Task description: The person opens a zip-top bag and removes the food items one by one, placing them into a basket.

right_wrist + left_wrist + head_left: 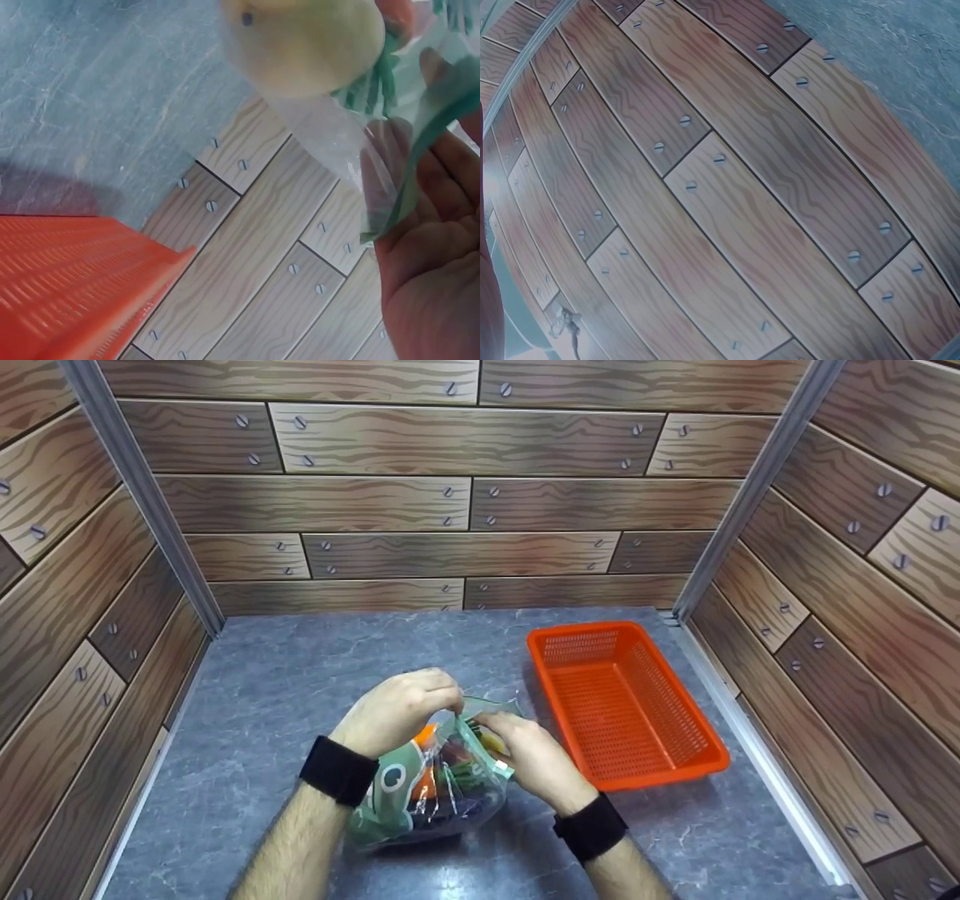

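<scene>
A clear zip bag (pixel 450 802) with a green printed character and green zip edge sits on the table in the head view. Orange, red, green, yellow and dark purple items show through its plastic. My left hand (pixel 405 705) pinches the bag's top edge; in the left wrist view only a sliver of hand (pixel 489 300) appears at the border. The right hand (pixel 529 754) reaches into the bag's mouth from the right. In the right wrist view, its fingers (pixel 384 154) show through the plastic, near a rounded pale-yellow item (pixel 315 52) with a dark spot.
An orange perforated plastic basket (pixel 615 712) stands to the right of the bag, near the right wall. Wood-patterned panels (pixel 375 502) surround the grey marbled table (pixel 262 697) at the back and both sides.
</scene>
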`<state>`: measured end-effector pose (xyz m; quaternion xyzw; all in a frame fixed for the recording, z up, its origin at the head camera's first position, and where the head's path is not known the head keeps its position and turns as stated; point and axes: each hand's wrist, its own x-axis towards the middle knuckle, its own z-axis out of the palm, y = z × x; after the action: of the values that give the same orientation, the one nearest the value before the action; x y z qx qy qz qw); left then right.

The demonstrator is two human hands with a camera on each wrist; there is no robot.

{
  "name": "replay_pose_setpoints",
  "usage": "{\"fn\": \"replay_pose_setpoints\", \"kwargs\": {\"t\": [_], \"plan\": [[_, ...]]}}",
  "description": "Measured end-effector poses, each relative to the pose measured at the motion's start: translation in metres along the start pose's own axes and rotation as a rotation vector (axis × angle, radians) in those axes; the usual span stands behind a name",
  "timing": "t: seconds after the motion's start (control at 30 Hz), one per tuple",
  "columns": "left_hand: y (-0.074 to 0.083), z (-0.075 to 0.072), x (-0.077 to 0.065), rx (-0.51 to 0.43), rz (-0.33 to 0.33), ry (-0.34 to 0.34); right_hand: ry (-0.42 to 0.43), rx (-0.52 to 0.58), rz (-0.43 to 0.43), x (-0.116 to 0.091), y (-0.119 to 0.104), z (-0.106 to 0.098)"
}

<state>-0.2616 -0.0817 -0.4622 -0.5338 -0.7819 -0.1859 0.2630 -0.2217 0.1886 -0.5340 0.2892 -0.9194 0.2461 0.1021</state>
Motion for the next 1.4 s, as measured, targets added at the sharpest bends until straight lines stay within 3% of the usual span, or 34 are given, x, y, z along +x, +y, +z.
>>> {"fn": "replay_pose_setpoints", "kwargs": {"t": [0.2, 0.37, 0.63, 0.93, 1.1, 1.2, 1.4], "plan": [[0.000, -0.002, -0.002, 0.011, -0.013, -0.006, 0.002, -0.079, -0.046, 0.001, 0.003, 0.006], [0.000, -0.003, -0.003, 0.024, -0.016, -0.008, -0.076, -0.079, -0.023, 0.005, 0.005, 0.010], [-0.002, -0.005, -0.004, 0.029, -0.009, 0.000, -0.108, -0.050, 0.065, 0.015, 0.007, 0.016], [-0.004, -0.008, -0.006, 0.043, -0.009, 0.003, -0.003, -0.118, 0.043, 0.019, 0.004, 0.017], [-0.004, -0.008, -0.007, 0.038, -0.010, 0.021, 0.007, -0.032, -0.014, 0.015, 0.006, 0.015], [-0.004, -0.007, -0.007, 0.029, -0.015, 0.032, -0.004, 0.086, -0.059, 0.013, 0.008, 0.011], [-0.003, -0.006, -0.007, 0.015, -0.010, 0.040, -0.080, 0.243, -0.084, 0.013, 0.008, 0.007]]}}
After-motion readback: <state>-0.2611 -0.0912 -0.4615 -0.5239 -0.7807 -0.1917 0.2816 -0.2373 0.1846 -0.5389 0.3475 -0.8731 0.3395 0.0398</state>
